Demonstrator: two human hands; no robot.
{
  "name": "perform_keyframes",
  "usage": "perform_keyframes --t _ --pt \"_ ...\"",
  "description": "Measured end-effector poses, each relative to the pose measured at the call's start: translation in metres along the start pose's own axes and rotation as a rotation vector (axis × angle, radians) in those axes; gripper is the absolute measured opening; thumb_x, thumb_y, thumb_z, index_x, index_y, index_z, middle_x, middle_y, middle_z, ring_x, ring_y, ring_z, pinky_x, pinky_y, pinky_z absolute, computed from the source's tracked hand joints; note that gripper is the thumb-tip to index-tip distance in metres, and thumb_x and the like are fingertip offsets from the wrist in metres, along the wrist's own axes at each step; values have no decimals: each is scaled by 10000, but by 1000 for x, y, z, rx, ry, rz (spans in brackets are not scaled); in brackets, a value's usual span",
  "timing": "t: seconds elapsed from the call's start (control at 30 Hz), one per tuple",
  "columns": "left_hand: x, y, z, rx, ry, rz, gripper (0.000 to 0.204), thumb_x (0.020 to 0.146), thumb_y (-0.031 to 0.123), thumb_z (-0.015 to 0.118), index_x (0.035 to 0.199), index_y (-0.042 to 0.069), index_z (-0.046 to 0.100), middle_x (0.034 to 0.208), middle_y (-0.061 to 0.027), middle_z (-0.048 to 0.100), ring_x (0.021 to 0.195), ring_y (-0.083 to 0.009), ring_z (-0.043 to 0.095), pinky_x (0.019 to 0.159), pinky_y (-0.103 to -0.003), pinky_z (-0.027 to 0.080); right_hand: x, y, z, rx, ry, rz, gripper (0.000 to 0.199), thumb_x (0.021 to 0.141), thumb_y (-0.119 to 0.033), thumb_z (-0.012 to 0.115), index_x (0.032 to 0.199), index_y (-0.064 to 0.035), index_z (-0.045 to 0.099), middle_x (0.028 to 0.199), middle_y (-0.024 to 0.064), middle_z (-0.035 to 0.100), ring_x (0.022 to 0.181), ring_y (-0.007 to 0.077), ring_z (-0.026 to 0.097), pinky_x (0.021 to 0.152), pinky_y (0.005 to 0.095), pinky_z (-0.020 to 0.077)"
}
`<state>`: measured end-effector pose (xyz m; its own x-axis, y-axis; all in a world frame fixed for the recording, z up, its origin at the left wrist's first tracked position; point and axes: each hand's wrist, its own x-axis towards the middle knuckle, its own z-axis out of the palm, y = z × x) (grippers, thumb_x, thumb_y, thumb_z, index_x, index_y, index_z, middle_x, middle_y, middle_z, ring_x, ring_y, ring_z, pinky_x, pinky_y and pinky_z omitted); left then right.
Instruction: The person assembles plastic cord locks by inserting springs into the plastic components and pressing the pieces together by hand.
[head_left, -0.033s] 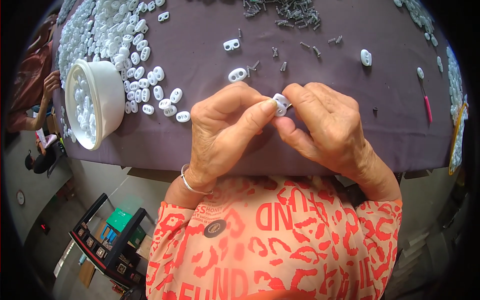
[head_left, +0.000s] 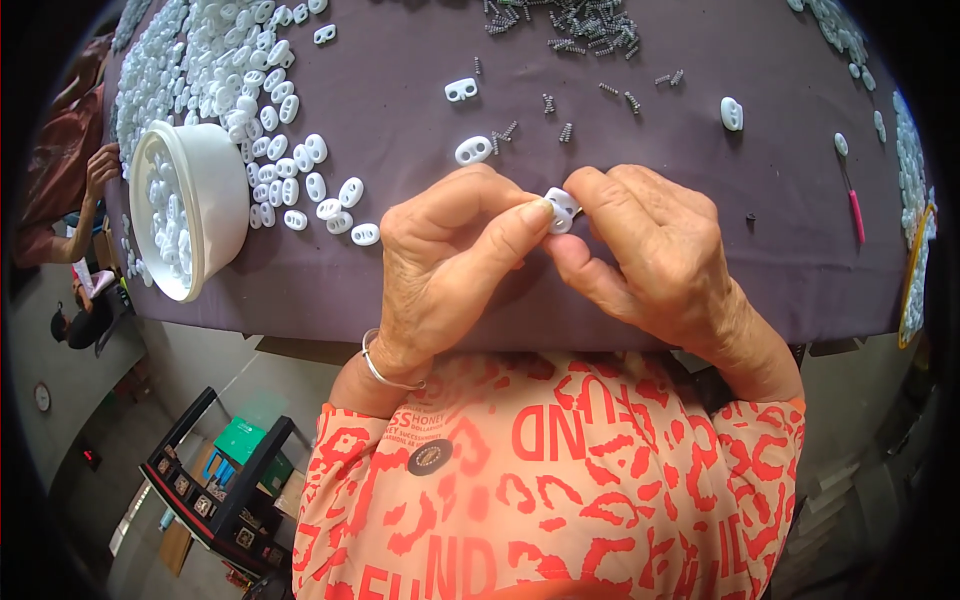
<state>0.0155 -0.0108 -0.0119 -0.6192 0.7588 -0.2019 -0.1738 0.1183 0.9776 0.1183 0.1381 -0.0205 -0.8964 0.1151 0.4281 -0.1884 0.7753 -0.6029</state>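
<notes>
My left hand (head_left: pixel 455 245) pinches a small white plastic two-hole cord lock (head_left: pixel 561 210) between thumb and forefinger, just above the table. Closed in from the other side, my right hand (head_left: pixel 640 240) has its forefinger and thumb at the same cord lock's right edge. A thin sliver shows between the right fingers and the piece, too small to name. Beyond the hands lie a loose cord lock (head_left: pixel 473 150), another white one (head_left: pixel 461 90) and a few small metal springs (head_left: pixel 566 132). The undersides of both hands' other fingers are hidden.
A white tub (head_left: pixel 215 195) of cord locks lies tipped at left beside a big heap of them (head_left: pixel 215 70). Springs (head_left: pixel 595 22) are piled at the far side. At right are a pink-handled hook tool (head_left: pixel 856 215) and a single cord lock (head_left: pixel 732 114). Another person's hand (head_left: pixel 102 170) shows far left.
</notes>
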Motion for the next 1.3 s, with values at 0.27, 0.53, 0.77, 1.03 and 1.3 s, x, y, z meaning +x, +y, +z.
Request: perform_keyframes --t 0.27,0.53,0.77,1.03,1.3 --pt "0 1 2 64 0 32 41 818 -5 635 819 -43 651 732 -40 616 662 -70 532 580 -211 420 -2 0 -1 26 -71 21 288 695 -32 684 927 73 549 709 124 555 588 255 567 506 329 473" --pt "-1 0 2 89 7 52 42 820 -15 630 831 -51 649 742 -50 623 672 -75 540 592 -208 428 -2 -1 2 16 -85 -5 301 692 24 665 951 101 534 721 128 556 596 254 574 517 330 480" --pt "-1 1 6 31 29 51 45 823 -46 614 855 -68 636 775 -67 624 690 -86 550 605 -209 440 -4 0 3 43 -84 -4 329 694 38 670 977 123 524 724 133 550 585 246 561 512 329 473" --pt "-3 -2 9 79 56 72 33 821 -53 612 849 -64 623 789 -72 623 712 -102 558 631 -218 449 -3 0 4 8 -74 -45 337 688 50 667 980 137 523 691 117 519 544 228 522 484 319 448" --pt "-6 -3 13 127 103 76 23 813 -41 624 833 -54 622 770 -71 620 697 -106 556 626 -226 445 -7 -1 9 -56 -17 -90 309 678 56 652 947 150 534 663 103 484 514 205 489 453 309 428"
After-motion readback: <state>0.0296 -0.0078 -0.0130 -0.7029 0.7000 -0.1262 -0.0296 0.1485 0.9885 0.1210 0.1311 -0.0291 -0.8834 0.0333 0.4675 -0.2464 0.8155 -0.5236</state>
